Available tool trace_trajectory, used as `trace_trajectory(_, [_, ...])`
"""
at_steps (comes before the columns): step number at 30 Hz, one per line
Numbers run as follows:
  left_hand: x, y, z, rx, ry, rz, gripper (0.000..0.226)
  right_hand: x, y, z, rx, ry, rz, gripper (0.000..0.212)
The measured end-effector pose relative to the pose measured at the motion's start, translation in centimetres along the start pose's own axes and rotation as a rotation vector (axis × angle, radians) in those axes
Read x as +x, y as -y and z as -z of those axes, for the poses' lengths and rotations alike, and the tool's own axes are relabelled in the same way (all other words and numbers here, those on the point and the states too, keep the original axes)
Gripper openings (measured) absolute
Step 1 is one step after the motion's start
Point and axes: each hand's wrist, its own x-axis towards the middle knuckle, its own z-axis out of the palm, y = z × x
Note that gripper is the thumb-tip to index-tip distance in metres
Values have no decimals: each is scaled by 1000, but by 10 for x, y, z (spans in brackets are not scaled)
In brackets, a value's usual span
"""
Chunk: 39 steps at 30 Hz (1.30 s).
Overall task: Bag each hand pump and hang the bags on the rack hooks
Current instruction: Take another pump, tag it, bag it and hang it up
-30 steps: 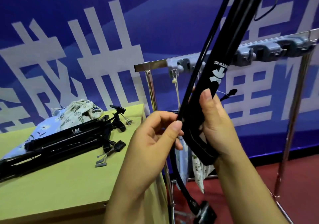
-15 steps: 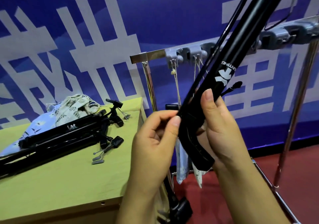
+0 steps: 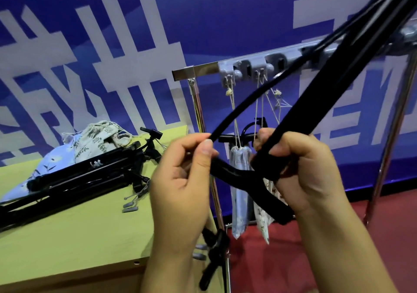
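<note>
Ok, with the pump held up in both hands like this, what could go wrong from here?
1. The long black hand pump in the right hand slants up across the chrome rack's grey hooks; it could snag them or the two hung cloth bags.
2. The thin black hose is only pinched by the left hand; its dangling connector could swing loose.

Matt black plastic pump barrel (image 3: 320, 103); smooth black rubber hose (image 3: 237, 114); shiny chrome metal rack rail (image 3: 200, 70); printed cloth drawstring bags (image 3: 240, 193); smooth yellow-green table (image 3: 74, 231).

Large white characters on blue banner (image 3: 203, 22), cropped, perhaps Chinese.
</note>
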Motion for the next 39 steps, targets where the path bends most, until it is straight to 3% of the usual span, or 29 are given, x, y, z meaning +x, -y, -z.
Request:
trace_trajectory(4, [12, -7, 11, 26, 64, 30, 12, -1, -1, -8, 135, 66, 16, 42])
trace_trajectory(10, [9, -1, 12, -318, 250, 270, 17, 2, 5, -10, 231, 258, 34, 29])
trace_trajectory(14, [-1, -2, 3, -423, 368, 266, 9, 8, 0, -9, 381, 369, 39, 38])
trace_trajectory(20, [-1, -7, 3, -419, 378, 248, 14, 9, 3, -13, 552, 536, 47, 31])
trace_trajectory(24, [3, -12, 7, -313, 400, 254, 19, 14, 10, -11, 799, 608, -139, 23])
trace_trajectory(28, [1, -18, 5, -305, 333, 262, 16, 15, 15, -13, 762, 451, -186, 20])
trace_trajectory(32, [11, -22, 19, -384, 85, 218, 18, 6, 17, -19, 321, 118, -6, 17])
trace_trajectory(35, [14, -24, 27, -354, 19, 76, 17, 1, 21, -22, 183, 73, 62, 21])
trace_trajectory(39, [1, -16, 18, -313, 126, 40, 9, -4, 23, -33, 96, 84, 144, 17])
